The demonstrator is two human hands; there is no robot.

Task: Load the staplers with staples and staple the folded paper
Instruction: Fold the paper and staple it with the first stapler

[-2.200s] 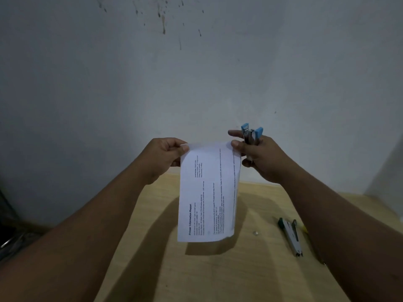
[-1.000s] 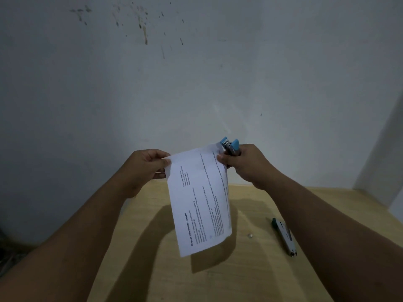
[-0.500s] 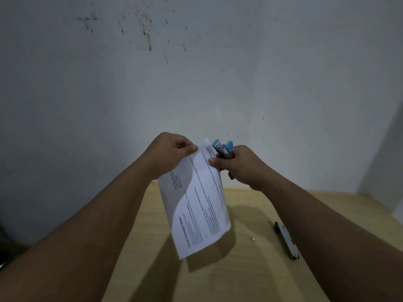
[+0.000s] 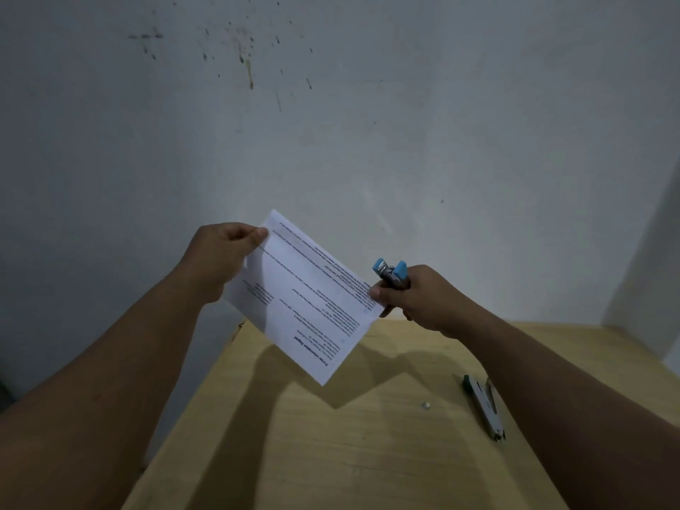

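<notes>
Here folded paper [image 4: 309, 300] held up in air above desk [image 4: 368, 454], tilted, heading reads "Printer Information Report", smaller print too fine to read. Left hand [image 4: 220, 255] pinches its upper left corner, fingers curled. Right hand [image 4: 415, 294] thumb pinches the right edge, same grip wrapped round blue stapler [image 4: 392, 274], tips pointing up. Second stapler [image 4: 484, 406], green end, lies open on desk at right; small metal bit [image 4: 426, 405] beside it
</notes>
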